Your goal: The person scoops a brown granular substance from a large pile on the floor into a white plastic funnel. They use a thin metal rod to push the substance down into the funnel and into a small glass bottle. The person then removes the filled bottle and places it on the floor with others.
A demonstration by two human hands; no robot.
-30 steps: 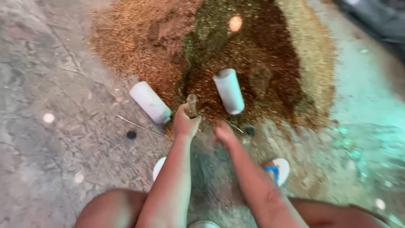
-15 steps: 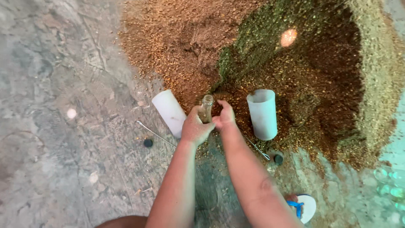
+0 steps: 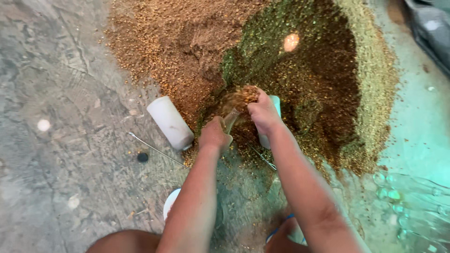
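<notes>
My left hand (image 3: 214,134) grips a small clear bottle (image 3: 230,119), tilted with its mouth toward the heap. My right hand (image 3: 263,111) is cupped at that mouth and holds a clump of brown granules (image 3: 243,97). A large heap of brown and green granular material (image 3: 300,70) covers the floor ahead. One white plastic tube (image 3: 169,122) lies on its side left of my hands. A second white tube (image 3: 274,104) is mostly hidden behind my right hand.
Thin metal rods (image 3: 157,150) lie on the concrete floor (image 3: 61,140) near a small black cap (image 3: 142,157). My sandalled feet (image 3: 171,206) are at the bottom edge. Clear plastic bottles (image 3: 412,206) lie at the lower right. A dark object sits at the top right.
My right hand has scooped granules and lifted them to the bottle's mouth. Both hands have moved forward into the heap's edge, covering the right white tube.
</notes>
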